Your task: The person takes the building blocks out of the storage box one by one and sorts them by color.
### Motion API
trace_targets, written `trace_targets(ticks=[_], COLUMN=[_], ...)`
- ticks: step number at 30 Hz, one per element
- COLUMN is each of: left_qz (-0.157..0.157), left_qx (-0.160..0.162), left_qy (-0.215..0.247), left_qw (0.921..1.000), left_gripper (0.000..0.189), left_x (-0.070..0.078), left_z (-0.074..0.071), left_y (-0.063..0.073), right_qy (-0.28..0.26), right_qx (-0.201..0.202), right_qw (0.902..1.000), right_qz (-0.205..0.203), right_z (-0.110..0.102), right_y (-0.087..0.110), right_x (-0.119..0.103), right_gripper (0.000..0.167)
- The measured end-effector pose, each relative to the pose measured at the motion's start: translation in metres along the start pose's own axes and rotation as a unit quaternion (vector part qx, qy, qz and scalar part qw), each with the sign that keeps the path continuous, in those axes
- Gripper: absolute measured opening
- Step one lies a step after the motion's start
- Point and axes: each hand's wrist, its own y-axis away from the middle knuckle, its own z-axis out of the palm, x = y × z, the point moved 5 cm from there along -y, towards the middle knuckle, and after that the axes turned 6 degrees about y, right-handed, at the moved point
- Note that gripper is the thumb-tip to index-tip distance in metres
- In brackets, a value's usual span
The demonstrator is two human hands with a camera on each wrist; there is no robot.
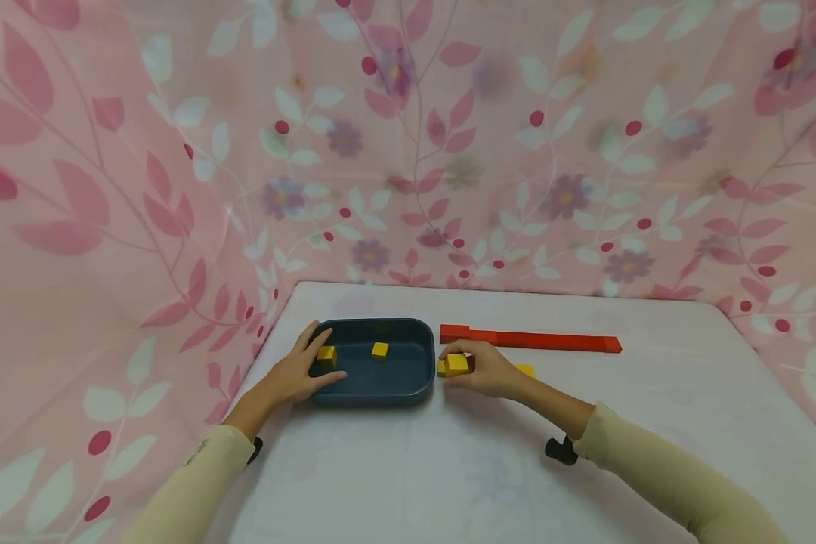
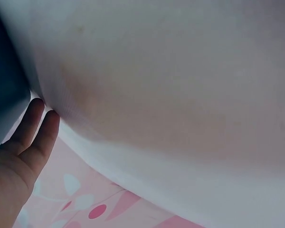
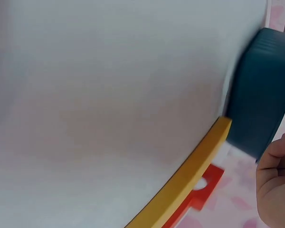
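Note:
A dark blue tray stands on the table with a yellow cube on its floor. Another yellow cube is at the tray's left end, between thumb and fingers of my left hand. That hand rests spread over the left rim; in the left wrist view two straight fingers lie along the tray's outer wall. My right hand pinches a yellow cube just right of the tray. Below it lies a long yellow bar, its end near the tray and its middle hidden by the hand in the head view.
Behind the right hand, a long red bar lies along the table, with a red block at its left end. The table has a white cover. Pink floral cloth rises behind it and at both sides.

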Motion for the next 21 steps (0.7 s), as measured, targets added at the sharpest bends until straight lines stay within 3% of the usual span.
trace_targets(ticks=[8, 21], left_qz=[0.001, 0.008], left_qx=[-0.006, -0.007], left_qy=[0.001, 0.003], left_qw=[1.0000, 0.9999], left_gripper=[0.100, 0.098], left_x=[0.001, 0.003], left_z=[0.000, -0.003], left_y=[0.001, 0.001], right_qy=[0.023, 0.053], right_qx=[0.038, 0.047], right_qw=[0.9981, 0.9951], right_qz=[0.043, 0.069], right_z=[-0.025, -0.055], right_y=[0.021, 0.047], right_x=[0.030, 0.077], right_gripper=[0.039, 0.037])
